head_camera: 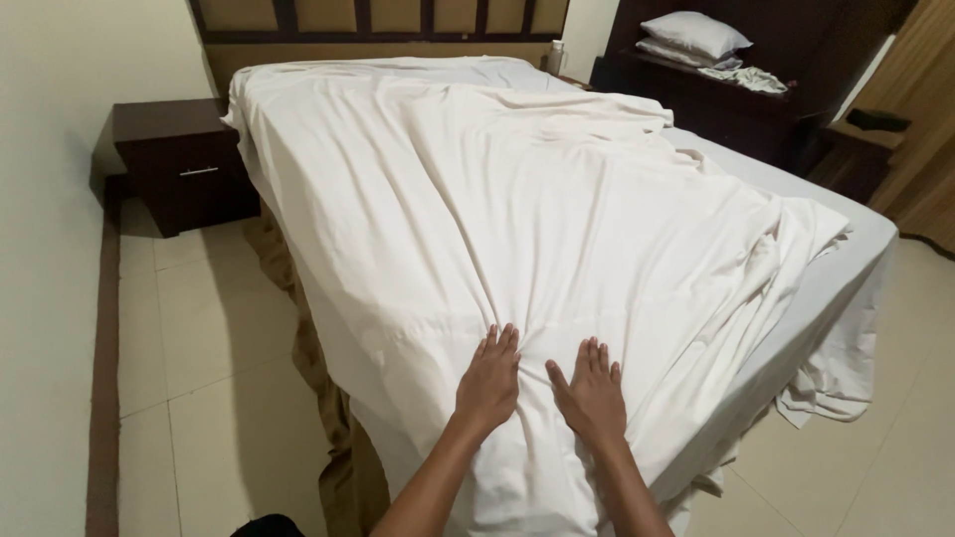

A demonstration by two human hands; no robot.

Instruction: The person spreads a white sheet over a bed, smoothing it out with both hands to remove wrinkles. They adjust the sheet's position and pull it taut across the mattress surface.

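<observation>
Pale floor tiles (199, 328) are surrounding a bed (846, 268) that is filling the centre of the frame, with a dark nightstand (184, 164) at upper left and a pillow (693, 32) lying on a dark shelf unit (736, 99) at upper right. A white sheet (517, 199) is lying loose and creased across the mattress, running from the headboard (378, 25) at top centre down to the lower centre and bunching toward the right edge. The left hand (489, 380) and right hand (591, 393) are resting palm down on the sheet at lower centre, just beside each other, fingers extended and slightly spread, gripping nothing. Judging from this posture, the smoothing step is under way at the foot corner. The next move is likely calling for outward strokes toward the bunched folds at right, keeping the palms flat to avoid dragging the sheet off line.
</observation>
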